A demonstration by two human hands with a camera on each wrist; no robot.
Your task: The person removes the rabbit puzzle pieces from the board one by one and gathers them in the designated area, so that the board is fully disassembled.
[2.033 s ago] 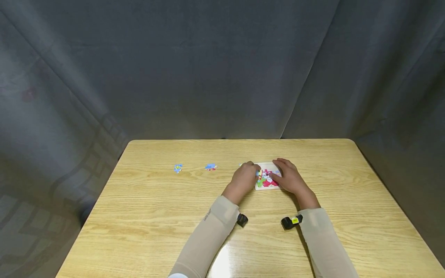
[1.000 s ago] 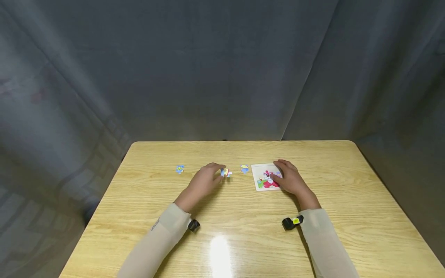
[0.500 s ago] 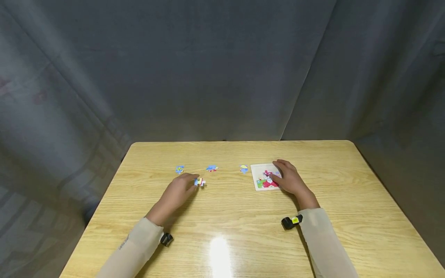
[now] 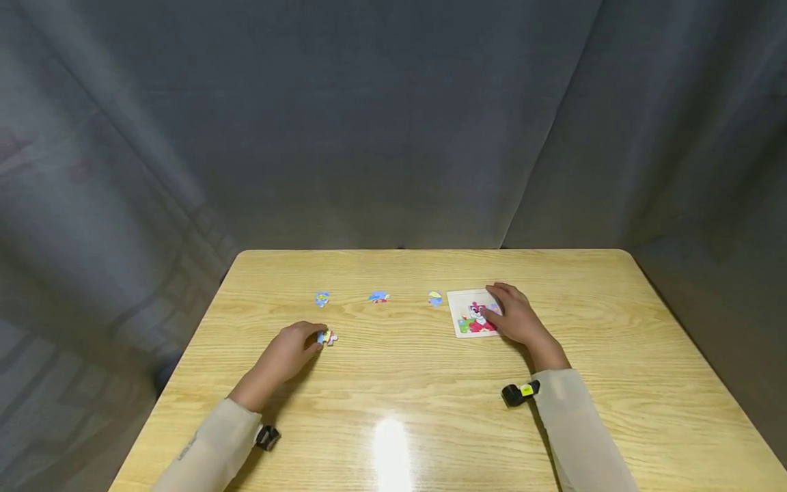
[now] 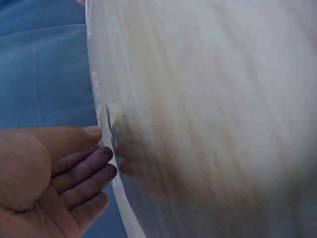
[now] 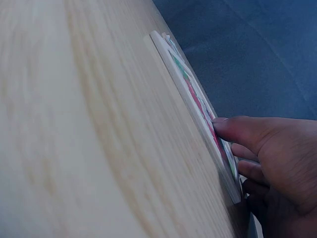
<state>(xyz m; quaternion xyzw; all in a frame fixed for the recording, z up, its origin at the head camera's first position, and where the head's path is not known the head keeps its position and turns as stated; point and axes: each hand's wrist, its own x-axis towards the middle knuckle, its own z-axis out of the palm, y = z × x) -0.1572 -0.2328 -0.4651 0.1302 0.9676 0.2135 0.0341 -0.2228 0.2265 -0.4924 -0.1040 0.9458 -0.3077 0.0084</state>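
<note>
My left hand [image 4: 294,352] is at the left of the table and pinches a blue, yellow and red jigsaw piece [image 4: 328,337] between thumb and fingertips, low over the wood. In the left wrist view that hand [image 5: 69,168] is seen from the palm side, its fingertips close to the tabletop. A white-edged jigsaw tray [image 4: 456,301] lies right of centre, with pieces showing a red and white cartoon animal in its lower part. My right hand [image 4: 516,316] holds the tray's right side; in the right wrist view the thumb [image 6: 228,126] presses on the picture, fingers at the edge.
Loose jigsaw pieces lie in a row near the back: a blue and yellow piece [image 4: 322,298] at the left, a blue and red piece [image 4: 379,296], and a yellow and blue piece [image 4: 435,298] beside the tray. Grey curtain [image 4: 393,137] hangs behind the wooden table [image 4: 455,424].
My left hand has moved left from the tray with the jigsaw piece, coming closer to the near left part of the table. My right hand stays at the tray.
</note>
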